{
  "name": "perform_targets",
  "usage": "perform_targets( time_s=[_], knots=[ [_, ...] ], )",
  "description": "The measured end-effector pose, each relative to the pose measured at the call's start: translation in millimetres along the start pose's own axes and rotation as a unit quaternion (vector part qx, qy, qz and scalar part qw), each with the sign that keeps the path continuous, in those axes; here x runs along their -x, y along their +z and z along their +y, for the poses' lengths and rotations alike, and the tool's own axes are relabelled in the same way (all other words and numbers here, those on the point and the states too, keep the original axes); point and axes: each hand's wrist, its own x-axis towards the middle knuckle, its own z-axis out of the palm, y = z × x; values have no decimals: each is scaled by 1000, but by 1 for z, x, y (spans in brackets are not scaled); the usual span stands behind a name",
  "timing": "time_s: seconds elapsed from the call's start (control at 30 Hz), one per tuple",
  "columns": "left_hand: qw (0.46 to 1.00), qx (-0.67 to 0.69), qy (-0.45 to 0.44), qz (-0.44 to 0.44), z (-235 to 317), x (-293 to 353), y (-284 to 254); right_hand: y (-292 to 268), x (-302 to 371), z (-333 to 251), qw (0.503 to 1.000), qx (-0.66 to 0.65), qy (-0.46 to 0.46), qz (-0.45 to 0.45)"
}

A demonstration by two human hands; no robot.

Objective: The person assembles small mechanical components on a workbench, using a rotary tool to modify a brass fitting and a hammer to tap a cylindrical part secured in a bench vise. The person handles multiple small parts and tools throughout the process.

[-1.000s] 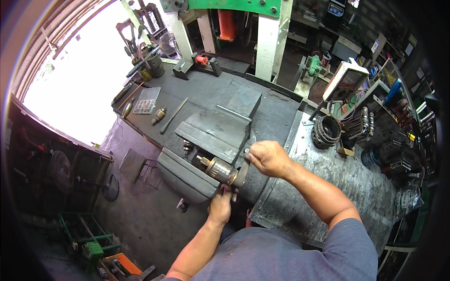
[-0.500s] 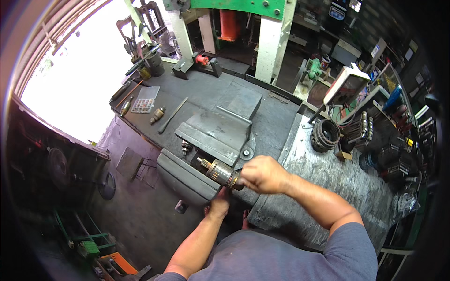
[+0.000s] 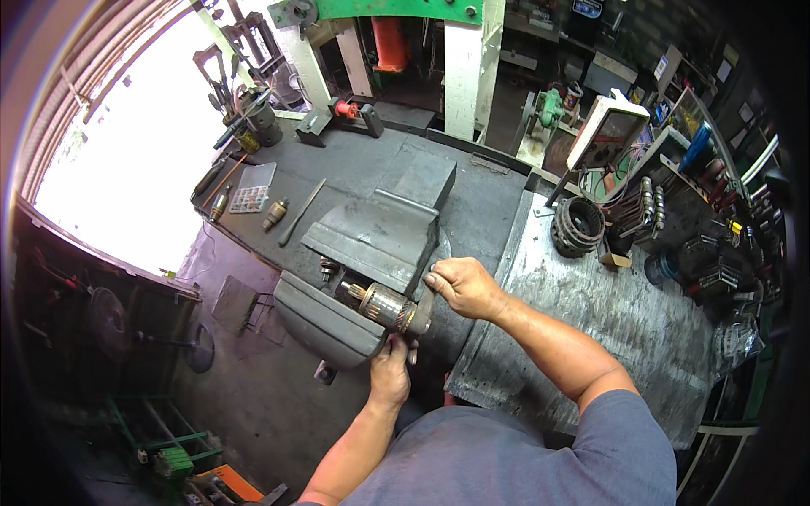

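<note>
A motor armature (image 3: 386, 307) with copper windings lies between the jaws of a large grey bench vise (image 3: 371, 246), its shaft pointing up and left. A dark, narrow strip (image 3: 422, 311), which looks like emery cloth, passes over the armature's near right end. My right hand (image 3: 467, 288) is closed on the strip's upper end, just right of the vise. Below the armature, my left hand (image 3: 391, 371) is closed near the strip's lower end, which its fingers partly hide. A small gear-ended part (image 3: 327, 268) sits in the jaw gap farther left.
On the dark bench lie a file (image 3: 302, 211), a small cylindrical part (image 3: 275, 214) and a clear compartment box (image 3: 253, 189). A ring-shaped stator (image 3: 579, 226) and a meter (image 3: 609, 133) stand on the worn bench at right. A green press frame (image 3: 396, 8) rises behind.
My right hand has moved up from the armature's end, drawing the strip into view. My left hand shows more fully below the armature. The whole view has shifted slightly.
</note>
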Motion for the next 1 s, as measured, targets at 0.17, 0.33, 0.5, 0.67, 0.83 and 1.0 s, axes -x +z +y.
perform_targets(
  time_s=[0.17,0.33,0.5,0.67,0.83,1.0],
  knots=[
    [992,-27,-77,97,10,-8,10,8,11,-11,993,4,-105,-48],
    [996,64,-12,-62,29,32,26,-9,-3,14,997,-11,14,70],
    [985,-118,-80,-101,46,54,25,-40,65,26,998,14,58,37],
    [902,-351,-124,-218,44,62,7,-34,144,25,986,20,164,-5],
    [865,-433,-169,-187,31,71,-16,-28,214,47,911,79,404,28],
    [840,-476,-218,-142,33,68,-69,-40,249,69,796,258,540,91]
  ],
)
